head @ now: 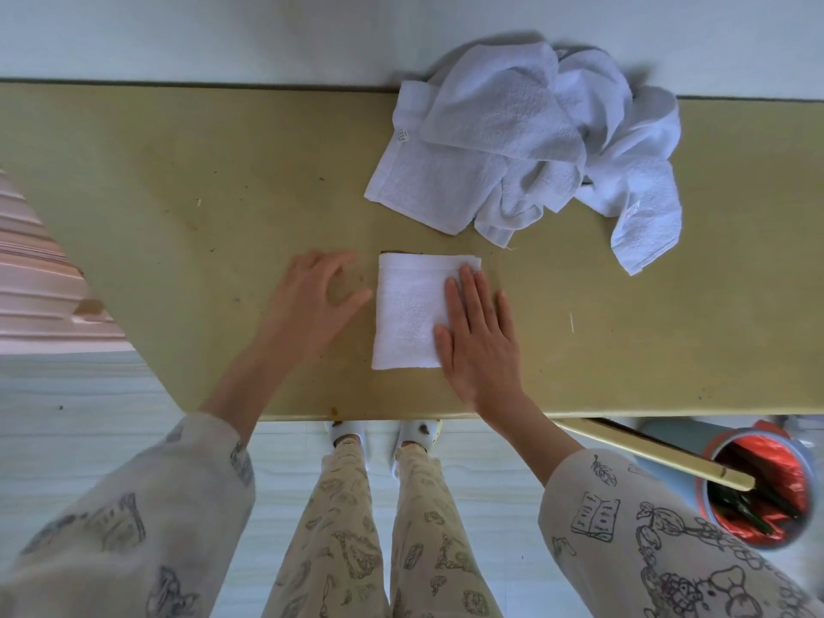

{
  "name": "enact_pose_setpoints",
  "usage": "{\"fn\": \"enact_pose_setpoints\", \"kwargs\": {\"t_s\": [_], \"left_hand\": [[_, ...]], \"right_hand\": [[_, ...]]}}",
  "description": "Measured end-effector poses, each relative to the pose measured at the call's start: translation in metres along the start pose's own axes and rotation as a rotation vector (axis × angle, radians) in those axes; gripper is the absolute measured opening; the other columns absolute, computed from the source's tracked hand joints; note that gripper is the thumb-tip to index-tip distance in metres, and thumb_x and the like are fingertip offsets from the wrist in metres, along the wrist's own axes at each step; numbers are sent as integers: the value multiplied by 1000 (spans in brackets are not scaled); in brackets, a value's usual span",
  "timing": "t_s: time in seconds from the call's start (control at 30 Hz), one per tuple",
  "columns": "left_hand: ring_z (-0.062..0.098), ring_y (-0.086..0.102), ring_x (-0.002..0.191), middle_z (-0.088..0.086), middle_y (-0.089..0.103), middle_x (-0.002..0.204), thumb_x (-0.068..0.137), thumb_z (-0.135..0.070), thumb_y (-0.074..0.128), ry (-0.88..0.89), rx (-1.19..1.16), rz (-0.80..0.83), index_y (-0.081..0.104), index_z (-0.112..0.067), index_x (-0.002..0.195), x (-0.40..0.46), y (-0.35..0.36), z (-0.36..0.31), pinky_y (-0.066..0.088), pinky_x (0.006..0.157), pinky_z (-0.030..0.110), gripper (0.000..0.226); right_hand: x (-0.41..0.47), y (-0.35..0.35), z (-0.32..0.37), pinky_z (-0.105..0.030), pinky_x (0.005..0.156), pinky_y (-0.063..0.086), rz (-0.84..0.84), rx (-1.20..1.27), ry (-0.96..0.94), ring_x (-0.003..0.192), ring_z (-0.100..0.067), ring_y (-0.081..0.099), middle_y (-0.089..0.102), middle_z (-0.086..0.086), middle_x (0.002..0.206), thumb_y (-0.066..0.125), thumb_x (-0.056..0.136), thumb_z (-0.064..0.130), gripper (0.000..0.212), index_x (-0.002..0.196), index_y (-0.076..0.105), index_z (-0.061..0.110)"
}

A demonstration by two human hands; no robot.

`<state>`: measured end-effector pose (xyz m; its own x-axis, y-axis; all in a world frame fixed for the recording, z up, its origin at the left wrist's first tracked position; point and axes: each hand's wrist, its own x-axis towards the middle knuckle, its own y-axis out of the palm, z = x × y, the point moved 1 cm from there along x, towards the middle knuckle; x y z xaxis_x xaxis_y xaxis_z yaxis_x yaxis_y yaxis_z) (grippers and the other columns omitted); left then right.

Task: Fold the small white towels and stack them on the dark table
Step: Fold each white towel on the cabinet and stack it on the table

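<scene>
One folded towel (410, 312) lies on the table (178, 194) near its front edge. Right hand (479, 345) presses it flat, fingers straight; left hand (312, 301) hovers beside it, loosely curled, holding nothing. Fold apparently finishing. Next: draw a towel from the pile (526, 140) behind.

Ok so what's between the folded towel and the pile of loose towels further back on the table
In the head view, only a bare strip of table lies between the folded towel and the pile of loose towels; they do not touch.
</scene>
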<state>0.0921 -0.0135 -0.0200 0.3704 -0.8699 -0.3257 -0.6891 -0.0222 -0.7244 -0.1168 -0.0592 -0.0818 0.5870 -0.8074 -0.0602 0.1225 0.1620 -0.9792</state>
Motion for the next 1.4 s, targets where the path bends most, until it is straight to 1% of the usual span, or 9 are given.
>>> {"fn": "enact_pose_setpoints", "kwargs": {"t_s": [0.07, 0.2, 0.33, 0.57, 0.7, 0.97, 1.13, 1.3, 1.4], "left_hand": [[8, 45, 66, -6, 47, 73, 84, -31, 65, -87, -180, 177, 51, -21, 123, 25, 0, -21, 38, 64, 21, 43], [6, 46, 63, -6, 50, 86, 82, -23, 67, -152, -88, 528, 52, -13, 119, 65, 0, -40, 38, 53, 16, 41], [8, 39, 48, -2, 48, 61, 83, -23, 66, -181, 11, 727, 53, -17, 111, 80, -7, -45, 31, 45, 18, 31], [6, 35, 40, -4, 46, 52, 82, -20, 68, -150, 35, 722, 56, -13, 106, 85, -12, -39, 29, 38, 16, 28], [6, 36, 43, -5, 44, 53, 85, -24, 64, -173, 98, 815, 50, -23, 110, 85, -12, -41, 29, 42, 18, 29], [7, 28, 34, -6, 44, 48, 84, -38, 63, -229, 157, 1046, 55, -14, 88, 89, -1, -45, 24, 38, 18, 25], [6, 30, 33, -5, 47, 50, 84, -52, 57, -208, 309, 1025, 59, -16, 82, 90, 0, -42, 26, 42, 20, 36], [6, 35, 36, -2, 53, 59, 89, -51, 49, -149, 189, 923, 59, -18, 86, 83, -8, -39, 32, 45, 20, 35], [7, 42, 43, -3, 57, 63, 90, -41, 53, -133, -28, 623, 59, -16, 94, 73, -16, -30, 37, 48, 21, 26]], "right_hand": [[1, -1, -3, -42, 115, 15, 13, 2, -28, 141, -23, 19, 28, -13, 152, 11, 99, 38, 57, 143, 31, 6], [2, -2, -4, -43, 115, 15, 20, 7, -47, 142, -23, 17, 27, -12, 152, 10, 99, 38, 57, 144, 28, 7], [3, -2, -4, -42, 115, 16, 11, 6, -46, 141, -24, 20, 29, -13, 151, 11, 100, 38, 56, 143, 30, 7], [1, -2, -4, -43, 115, 17, 15, 7, -44, 142, -24, 20, 26, -12, 152, 15, 99, 37, 55, 144, 28, 8], [2, -1, -4, -43, 115, 17, 22, -3, -43, 142, -24, 19, 26, -12, 153, 18, 98, 37, 55, 145, 27, 8], [1, -3, -4, -43, 115, 17, 33, -6, -44, 142, -23, 19, 26, -11, 153, 15, 99, 36, 55, 144, 29, 8], [2, -3, -4, -44, 114, 19, 50, -11, -46, 142, -23, 20, 27, -10, 153, 14, 99, 37, 56, 145, 30, 10], [2, -4, -4, -44, 114, 19, 43, -14, -46, 141, -23, 21, 28, -10, 152, 12, 99, 37, 56, 144, 31, 10], [2, -3, -4, -44, 114, 19, 41, -15, -48, 141, -23, 21, 28, -10, 152, 11, 100, 37, 56, 145, 30, 10]]}}
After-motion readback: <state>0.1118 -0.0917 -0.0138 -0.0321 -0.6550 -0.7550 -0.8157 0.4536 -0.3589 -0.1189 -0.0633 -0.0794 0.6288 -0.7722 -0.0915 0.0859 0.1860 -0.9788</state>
